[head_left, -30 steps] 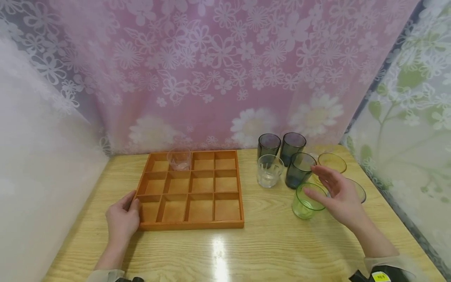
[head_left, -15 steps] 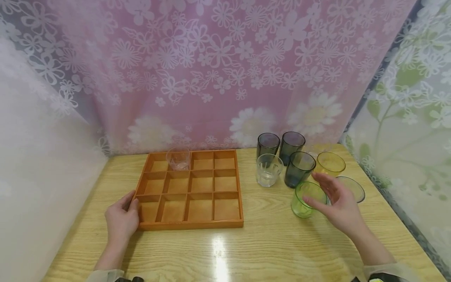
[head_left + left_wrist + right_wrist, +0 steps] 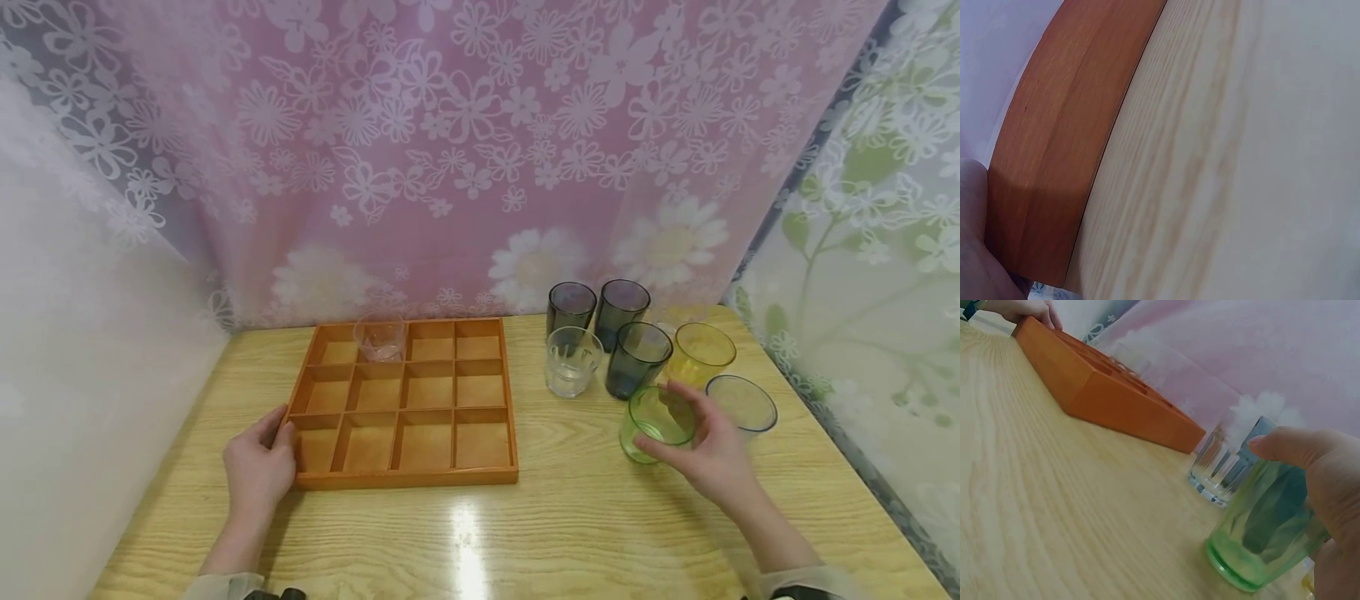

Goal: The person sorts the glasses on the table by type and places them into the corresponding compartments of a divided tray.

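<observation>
My left hand grips the left side of a wooden compartment tray, near its front corner. A clear glass stands in the tray's back row, second compartment from the left. At the right of the table my right hand is round a green glass, thumb at the near side and fingers at the far side. In the right wrist view the green glass stands upright on the table. The left wrist view shows the tray's outer wall and part of the hand.
Behind the green glass stand dark grey glasses, a clear glass and a yellow glass. A blue-rimmed clear glass is just right of my right hand. A pink floral curtain hangs behind the table.
My right hand has come down and leftward onto the green glass, its fingers closing round it. The left hand and the tray have stayed in place.
</observation>
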`<state>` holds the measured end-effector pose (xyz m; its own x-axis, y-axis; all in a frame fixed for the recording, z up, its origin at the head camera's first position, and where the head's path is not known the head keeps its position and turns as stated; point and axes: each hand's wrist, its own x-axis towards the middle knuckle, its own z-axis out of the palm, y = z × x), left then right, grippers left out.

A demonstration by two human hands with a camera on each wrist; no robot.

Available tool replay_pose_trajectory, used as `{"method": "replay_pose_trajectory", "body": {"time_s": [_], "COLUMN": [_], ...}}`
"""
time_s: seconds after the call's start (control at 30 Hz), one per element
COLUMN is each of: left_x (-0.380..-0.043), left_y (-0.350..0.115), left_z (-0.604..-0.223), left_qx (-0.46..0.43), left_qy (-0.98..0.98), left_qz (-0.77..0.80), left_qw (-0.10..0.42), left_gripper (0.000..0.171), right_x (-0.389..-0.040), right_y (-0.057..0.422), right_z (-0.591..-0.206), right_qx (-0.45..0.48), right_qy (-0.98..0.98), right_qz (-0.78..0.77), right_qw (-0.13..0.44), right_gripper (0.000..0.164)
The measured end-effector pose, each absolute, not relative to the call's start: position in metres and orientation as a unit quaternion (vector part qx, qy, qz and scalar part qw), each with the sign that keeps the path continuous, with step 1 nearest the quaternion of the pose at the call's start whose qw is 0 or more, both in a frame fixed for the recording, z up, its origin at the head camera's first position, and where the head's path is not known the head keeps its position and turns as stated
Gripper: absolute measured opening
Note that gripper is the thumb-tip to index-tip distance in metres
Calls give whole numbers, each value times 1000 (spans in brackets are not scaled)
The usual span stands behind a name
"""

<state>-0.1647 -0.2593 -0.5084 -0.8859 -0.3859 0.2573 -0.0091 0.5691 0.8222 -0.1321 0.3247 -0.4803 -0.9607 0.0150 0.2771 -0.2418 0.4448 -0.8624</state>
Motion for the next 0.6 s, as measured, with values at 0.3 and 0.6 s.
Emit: {"method": "replay_pose_trajectory", "body": {"time_s": [0.3, 0.6], "left_x": [-165, -164], "left_y": [-259, -259], "left_z": [-508, -507], "left_qx": [111, 110], "left_qy": [-860, -861], "left_qz": [-452, -450], "left_qw": [209, 212], "left_gripper": [33, 33], "right_x": [-130, -131], "right_y": [323, 322], "right_z": [-494, -495], "right_qx": [54, 55], "right_qy": [-839, -836], "right_qz": [528, 535], "right_qw": [116, 114], "right_gripper": [94, 85]}}
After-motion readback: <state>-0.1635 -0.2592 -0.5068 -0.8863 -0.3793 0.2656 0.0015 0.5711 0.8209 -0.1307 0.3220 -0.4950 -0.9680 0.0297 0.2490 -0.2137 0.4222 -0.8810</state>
